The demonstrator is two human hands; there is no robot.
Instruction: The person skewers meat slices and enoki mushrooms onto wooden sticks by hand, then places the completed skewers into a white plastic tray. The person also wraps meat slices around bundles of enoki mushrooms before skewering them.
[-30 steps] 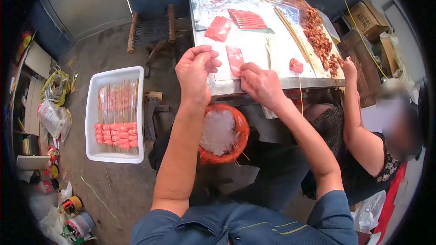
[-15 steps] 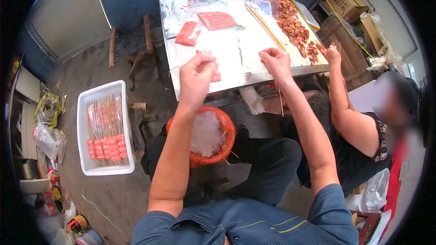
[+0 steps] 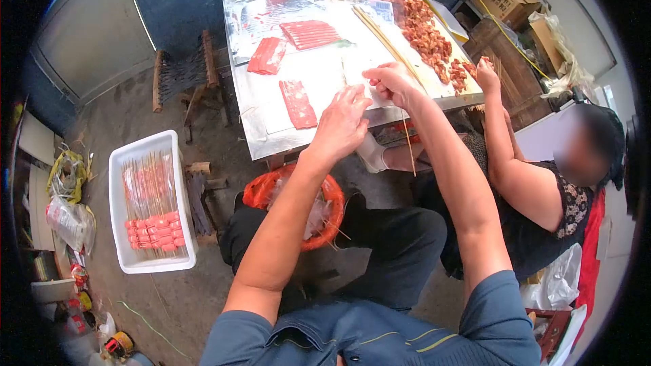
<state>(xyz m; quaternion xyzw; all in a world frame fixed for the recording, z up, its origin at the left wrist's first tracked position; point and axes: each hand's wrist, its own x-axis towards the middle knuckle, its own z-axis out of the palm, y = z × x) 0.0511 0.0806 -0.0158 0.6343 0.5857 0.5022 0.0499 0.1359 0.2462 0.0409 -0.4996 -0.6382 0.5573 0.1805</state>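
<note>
My left hand (image 3: 341, 123) hangs over the table's front edge, its loosely bent fingers apart and close to my right hand's fingertips. I see nothing held in it. My right hand (image 3: 393, 85) is closed in a pinch, with a thin bamboo skewer (image 3: 408, 139) running down from under it past the edge. Left of my left hand lies a pink, flat packet-like piece (image 3: 298, 104). Behind it are a second pink piece (image 3: 267, 55) and a row of pink strips (image 3: 309, 34). Several long skewers (image 3: 390, 44) lie together behind my right hand.
The white table (image 3: 252, 114) carries a heap of reddish meat chunks (image 3: 424, 34). A co-worker's hand (image 3: 487, 76) is at its right corner. A red-lined bucket (image 3: 332, 207) stands between my knees. Left on the floor, a white tub (image 3: 116, 230) holds skewers with pink pieces.
The pink piece from my left hand now lies on the table. My left hand has moved right, toward my right hand, which has shifted slightly left. The view has shifted a little.
</note>
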